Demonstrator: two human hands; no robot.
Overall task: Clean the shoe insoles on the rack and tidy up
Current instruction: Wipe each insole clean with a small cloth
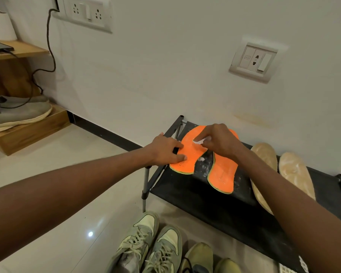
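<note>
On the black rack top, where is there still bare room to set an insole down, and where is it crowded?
The rack top is bare along its near edge, in front of the orange insoles and left of the tan insoles. A dusty strip lies between the orange pair. The far left corner is crowded: the left hand pins one insole, the right hand rubs it with a white wad.

toe of right orange insole (223, 170) hidden under right hand (220, 142), white wad (200, 141) mostly covered by fingers, tan insole (263, 164) beside it part-hidden behind forearm, print on left orange insole (187, 154) unreadable
</note>
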